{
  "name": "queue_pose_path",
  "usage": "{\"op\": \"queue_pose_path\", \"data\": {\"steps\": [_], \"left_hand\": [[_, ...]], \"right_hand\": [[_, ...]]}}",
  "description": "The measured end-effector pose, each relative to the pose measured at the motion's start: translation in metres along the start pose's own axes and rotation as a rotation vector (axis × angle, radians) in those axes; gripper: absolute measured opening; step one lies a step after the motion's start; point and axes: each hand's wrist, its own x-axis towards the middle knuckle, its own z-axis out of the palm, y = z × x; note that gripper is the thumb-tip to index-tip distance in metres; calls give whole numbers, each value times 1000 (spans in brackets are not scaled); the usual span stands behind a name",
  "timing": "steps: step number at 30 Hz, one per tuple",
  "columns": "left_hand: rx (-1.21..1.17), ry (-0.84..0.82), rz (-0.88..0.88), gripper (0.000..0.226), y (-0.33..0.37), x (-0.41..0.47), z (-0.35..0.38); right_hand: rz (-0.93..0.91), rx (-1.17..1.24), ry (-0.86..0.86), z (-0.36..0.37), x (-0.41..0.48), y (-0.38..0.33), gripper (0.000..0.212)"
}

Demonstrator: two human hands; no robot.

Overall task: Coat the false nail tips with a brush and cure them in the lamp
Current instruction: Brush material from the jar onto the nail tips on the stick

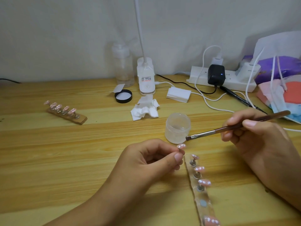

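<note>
Centre frame, the left hand (151, 159) pinches a tip (181, 146) on its stand; the right hand (254, 136) grips the brush (228, 128) (bristles beside the jar (177, 128)); more tips on the strip (199, 186) at lower right of the bench (65, 152).

A home desk doubles as a nail-art bench: a wooden table (65, 152) set against a plain wall (65, 30), with a white clip-on desk lamp (145, 79) and a power strip (200, 79) carrying a black adapter (216, 73). Disposable face masks (275, 95) and a purple tissue pack (280, 66) lie near racks of pink false nail tips (204, 183).
</note>
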Motion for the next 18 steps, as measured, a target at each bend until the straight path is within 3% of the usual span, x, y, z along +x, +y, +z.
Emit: {"op": "queue_pose_path", "data": {"steps": [6, 11, 18], "left_hand": [[56, 14, 12, 19, 0, 0, 0], [45, 8, 28, 3, 2, 1, 2], [18, 9, 50, 9, 1, 1, 1]], "right_hand": [[-5, -8, -117, 4, -4, -2, 43], [14, -50, -61, 6, -4, -1, 37], [5, 7, -23, 2, -2, -1, 38]]}}
